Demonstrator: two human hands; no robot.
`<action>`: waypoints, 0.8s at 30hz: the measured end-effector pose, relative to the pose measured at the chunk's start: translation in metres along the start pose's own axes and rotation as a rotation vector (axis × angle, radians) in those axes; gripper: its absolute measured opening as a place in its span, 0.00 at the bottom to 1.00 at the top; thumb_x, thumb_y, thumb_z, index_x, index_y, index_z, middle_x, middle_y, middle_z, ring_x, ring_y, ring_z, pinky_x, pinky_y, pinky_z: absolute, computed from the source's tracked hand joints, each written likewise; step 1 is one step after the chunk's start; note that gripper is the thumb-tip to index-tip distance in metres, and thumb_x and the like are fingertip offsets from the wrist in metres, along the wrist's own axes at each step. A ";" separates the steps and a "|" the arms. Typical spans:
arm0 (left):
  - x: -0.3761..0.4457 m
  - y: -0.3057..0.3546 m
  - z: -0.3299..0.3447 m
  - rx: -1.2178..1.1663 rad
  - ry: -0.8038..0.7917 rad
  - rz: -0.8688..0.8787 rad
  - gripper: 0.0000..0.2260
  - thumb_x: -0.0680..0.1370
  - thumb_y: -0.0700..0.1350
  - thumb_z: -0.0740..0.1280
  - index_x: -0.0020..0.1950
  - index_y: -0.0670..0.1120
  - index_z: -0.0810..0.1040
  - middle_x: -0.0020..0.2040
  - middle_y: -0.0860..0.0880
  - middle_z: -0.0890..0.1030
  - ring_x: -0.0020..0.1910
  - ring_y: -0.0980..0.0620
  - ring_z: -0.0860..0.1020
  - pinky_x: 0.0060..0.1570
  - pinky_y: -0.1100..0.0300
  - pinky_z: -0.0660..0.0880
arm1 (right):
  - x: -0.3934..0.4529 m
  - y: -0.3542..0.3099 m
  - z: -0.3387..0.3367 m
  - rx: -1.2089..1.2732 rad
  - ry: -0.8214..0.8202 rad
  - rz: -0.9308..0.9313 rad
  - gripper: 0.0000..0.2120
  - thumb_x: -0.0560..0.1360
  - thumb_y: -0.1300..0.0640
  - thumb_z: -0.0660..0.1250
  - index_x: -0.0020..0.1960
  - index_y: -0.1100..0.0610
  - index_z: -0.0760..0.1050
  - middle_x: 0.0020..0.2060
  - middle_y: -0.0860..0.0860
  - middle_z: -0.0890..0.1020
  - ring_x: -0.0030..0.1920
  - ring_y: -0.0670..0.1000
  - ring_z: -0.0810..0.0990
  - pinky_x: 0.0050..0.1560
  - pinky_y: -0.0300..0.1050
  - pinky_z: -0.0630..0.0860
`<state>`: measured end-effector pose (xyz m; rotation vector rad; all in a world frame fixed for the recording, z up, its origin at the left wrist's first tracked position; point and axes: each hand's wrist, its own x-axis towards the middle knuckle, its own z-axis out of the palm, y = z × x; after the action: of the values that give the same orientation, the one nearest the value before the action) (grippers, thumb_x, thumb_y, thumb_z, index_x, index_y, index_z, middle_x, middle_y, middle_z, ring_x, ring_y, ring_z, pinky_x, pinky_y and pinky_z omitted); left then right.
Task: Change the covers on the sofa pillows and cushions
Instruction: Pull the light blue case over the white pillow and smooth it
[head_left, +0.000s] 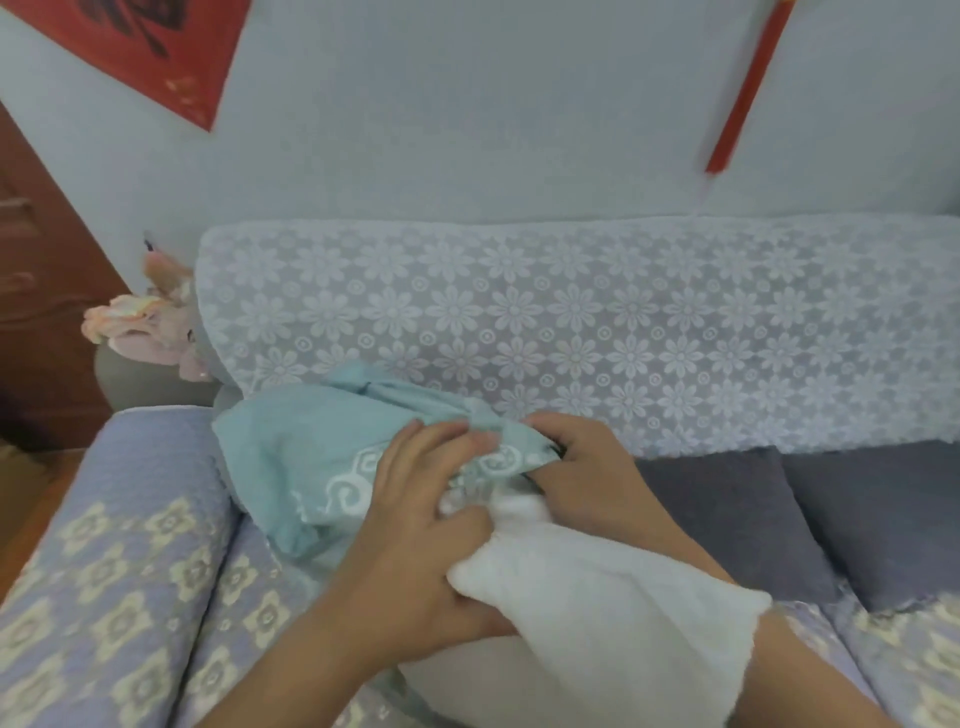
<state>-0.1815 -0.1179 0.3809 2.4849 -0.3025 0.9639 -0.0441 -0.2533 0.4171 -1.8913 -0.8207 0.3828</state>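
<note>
A white pillow insert (597, 618) lies across the sofa seat in front of me, its far end going into a light teal cover (291, 457) with white embroidered scrolls. My left hand (415, 525) lies over the cover's opening, fingers spread on the cloth and thumb curled round the insert's corner. My right hand (587, 467) grips the cover's edge on the right, its fingertips hidden inside the opening. Two dark grey cushions (737, 514) (883, 514) lean against the sofa back to the right.
The sofa back wears a white lace throw (571, 322) with flowers. A lilac quilted armrest (114, 571) with cream flowers is at the left. Pink artificial flowers (150, 317) stand beyond the armrest beside a brown cabinet (41, 291).
</note>
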 end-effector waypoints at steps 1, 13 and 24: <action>-0.008 -0.004 0.003 0.018 -0.020 -0.026 0.23 0.75 0.66 0.70 0.39 0.45 0.79 0.66 0.44 0.76 0.68 0.41 0.72 0.70 0.43 0.63 | 0.003 0.012 0.003 -0.167 0.083 -0.126 0.10 0.70 0.67 0.68 0.42 0.52 0.81 0.36 0.45 0.81 0.38 0.42 0.78 0.39 0.37 0.73; -0.115 -0.009 0.043 0.197 -0.386 -0.381 0.26 0.82 0.70 0.51 0.35 0.54 0.71 0.41 0.58 0.69 0.42 0.54 0.72 0.42 0.51 0.70 | -0.056 0.170 0.056 -0.381 0.248 0.454 0.03 0.77 0.59 0.63 0.49 0.52 0.73 0.46 0.48 0.80 0.43 0.51 0.78 0.40 0.51 0.76; -0.093 0.022 0.038 0.124 -0.801 -0.318 0.27 0.76 0.69 0.56 0.73 0.62 0.62 0.76 0.52 0.65 0.72 0.47 0.70 0.68 0.51 0.70 | -0.031 0.119 0.094 0.098 0.077 0.440 0.12 0.77 0.63 0.58 0.49 0.46 0.72 0.48 0.48 0.79 0.51 0.51 0.79 0.51 0.44 0.75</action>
<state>-0.2356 -0.1526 0.2998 2.8069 -0.0802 -0.1747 -0.0772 -0.2441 0.2665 -1.9743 -0.3223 0.6028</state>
